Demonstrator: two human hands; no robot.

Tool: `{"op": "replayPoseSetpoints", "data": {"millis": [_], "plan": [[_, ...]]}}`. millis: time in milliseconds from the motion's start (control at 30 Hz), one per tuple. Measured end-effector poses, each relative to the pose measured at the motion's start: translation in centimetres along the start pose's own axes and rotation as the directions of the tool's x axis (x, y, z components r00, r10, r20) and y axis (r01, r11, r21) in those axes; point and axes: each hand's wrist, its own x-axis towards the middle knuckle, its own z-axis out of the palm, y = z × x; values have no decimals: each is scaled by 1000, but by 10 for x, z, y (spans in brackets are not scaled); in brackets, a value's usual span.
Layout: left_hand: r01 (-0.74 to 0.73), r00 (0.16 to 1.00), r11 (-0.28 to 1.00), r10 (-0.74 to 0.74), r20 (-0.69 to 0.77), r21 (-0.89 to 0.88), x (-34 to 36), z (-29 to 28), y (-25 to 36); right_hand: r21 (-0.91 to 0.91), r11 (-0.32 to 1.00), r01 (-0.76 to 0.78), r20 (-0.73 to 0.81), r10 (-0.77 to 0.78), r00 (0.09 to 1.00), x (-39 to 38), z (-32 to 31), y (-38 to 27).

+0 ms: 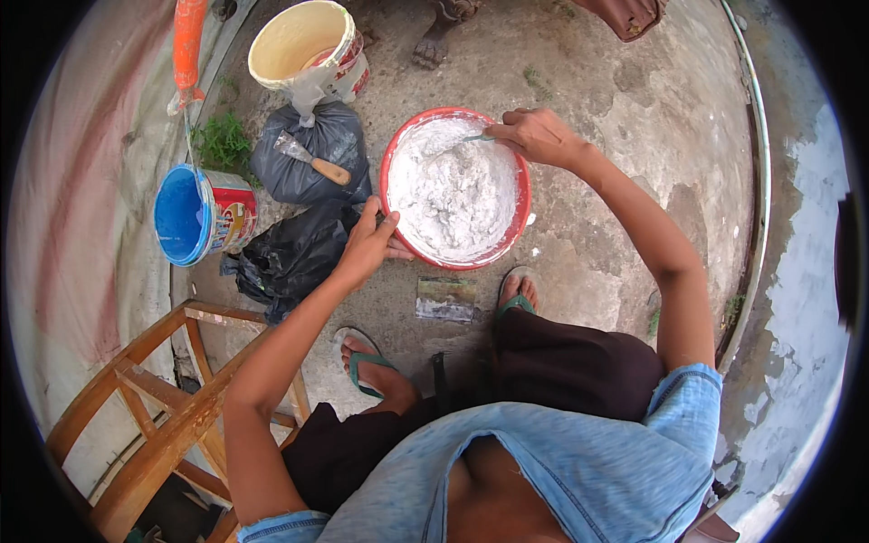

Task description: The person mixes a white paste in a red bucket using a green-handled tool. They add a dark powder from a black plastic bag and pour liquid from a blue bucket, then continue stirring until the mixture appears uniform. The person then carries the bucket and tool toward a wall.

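Note:
A round red basin (522,214) holds a thick, lumpy white paste (453,195), smeared up to the rim. My left hand (367,244) grips the basin's lower left edge, thumb over the rim and fingers underneath. Over the upper right rim, my right hand (536,136) is closed on a thin greenish tool (474,138). Its far end is sunk in the paste, so I cannot tell whether it is a spoon or a blade. A scraper with a wooden handle (330,172) lies on a tied dark plastic bag (299,185) left of the basin.
Left stand a cream-lined bucket (262,68), a blue-lined paint bucket (210,222) and an orange-handled tool (187,45). A black plastic bag (294,258) lies near a wooden frame (154,389). A small flat rectangular piece (445,300) rests between my sandalled feet.

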Motion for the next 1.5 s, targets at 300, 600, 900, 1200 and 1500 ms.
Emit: {"op": "replayPoseSetpoints", "data": {"millis": [300,600,900,1200,1500], "plan": [[-55,994,998,57,-95,20,0,7,-5,434,637,-637,441,467,767,-108,11,-23],[-40,994,999,39,-106,-3,-2,21,4,535,507,-676,404,550,731,-108,7,-83],[5,995,997,-13,-98,-83,-13,28,-10,682,-187,-707,686,499,529,-101,24,-149],[150,987,976,-156,-25,-156,-13,3,-64,494,-769,-406,819,254,515,-70,39,-118],[22,894,926,-188,408,378,-134,-67,51,594,-423,-684,804,326,496,-115,34,-78]]}}
